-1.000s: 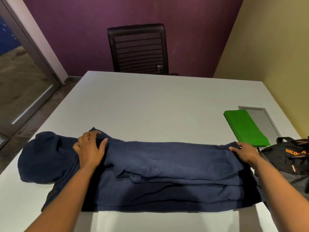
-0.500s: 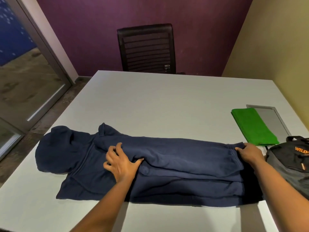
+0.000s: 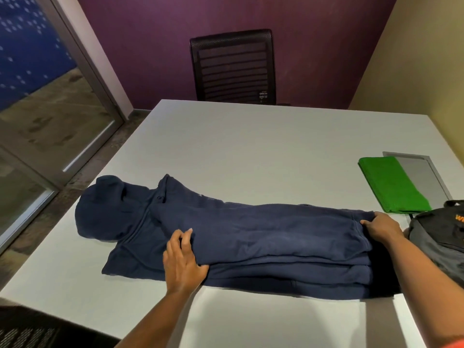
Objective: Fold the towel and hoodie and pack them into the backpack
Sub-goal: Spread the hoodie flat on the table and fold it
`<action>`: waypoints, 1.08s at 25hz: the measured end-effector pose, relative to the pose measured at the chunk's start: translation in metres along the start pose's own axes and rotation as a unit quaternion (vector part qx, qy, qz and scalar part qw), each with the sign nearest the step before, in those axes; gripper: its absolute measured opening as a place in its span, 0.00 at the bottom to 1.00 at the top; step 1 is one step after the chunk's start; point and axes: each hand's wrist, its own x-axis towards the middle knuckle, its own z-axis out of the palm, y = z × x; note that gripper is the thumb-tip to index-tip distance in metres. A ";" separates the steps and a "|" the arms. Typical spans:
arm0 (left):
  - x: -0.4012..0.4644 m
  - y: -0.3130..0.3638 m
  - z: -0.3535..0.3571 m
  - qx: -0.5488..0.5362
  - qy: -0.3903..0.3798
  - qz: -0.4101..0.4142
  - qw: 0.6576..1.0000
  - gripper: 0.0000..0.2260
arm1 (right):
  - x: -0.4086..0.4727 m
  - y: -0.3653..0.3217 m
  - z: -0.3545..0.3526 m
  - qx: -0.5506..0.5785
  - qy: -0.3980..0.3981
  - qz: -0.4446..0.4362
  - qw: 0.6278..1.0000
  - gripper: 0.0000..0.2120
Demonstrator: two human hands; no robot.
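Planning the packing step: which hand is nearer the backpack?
Right. The right hand grips the hoodie hem just beside the backpack; the left hand rests mid-hoodie, far from it.

hoodie (image 3: 251,234): showing plain navy blue. towel (image 3: 391,187): showing solid bright green. backpack (image 3: 439,237): showing black and grey with orange lettering. table (image 3: 251,146): appearing white. chair (image 3: 232,69): showing black mesh with horizontal slats. wall (image 3: 251,16): showing purple.
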 end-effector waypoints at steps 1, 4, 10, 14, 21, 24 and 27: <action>-0.005 -0.002 -0.002 -0.007 -0.025 -0.018 1.000 0.41 | 0.000 -0.001 0.001 -0.004 -0.004 -0.002 1.000 0.18; -0.005 0.017 -0.001 -0.041 -0.067 -0.166 0.983 0.38 | -0.001 -0.002 0.003 -0.013 -0.005 -0.007 1.000 0.19; 0.007 0.038 -0.004 -0.030 -0.066 -0.200 0.977 0.31 | -0.005 0.001 0.004 -0.018 0.002 -0.004 1.000 0.20; 0.000 0.032 -0.012 -0.112 -0.105 -0.121 0.981 0.33 | -0.004 0.005 0.005 -0.016 -0.001 0.001 1.000 0.21; 0.004 0.007 -0.025 -0.017 -0.081 -0.100 0.992 0.38 | -0.009 -0.003 0.003 -0.048 0.014 0.001 0.999 0.19; 0.004 0.009 -0.014 0.101 -0.122 0.102 0.982 0.36 | -0.011 -0.005 -0.001 -0.059 0.028 0.006 0.998 0.17; 0.015 -0.007 -0.018 0.056 -0.187 0.143 0.970 0.28 | -0.011 -0.009 -0.012 -0.080 -0.007 0.030 0.996 0.19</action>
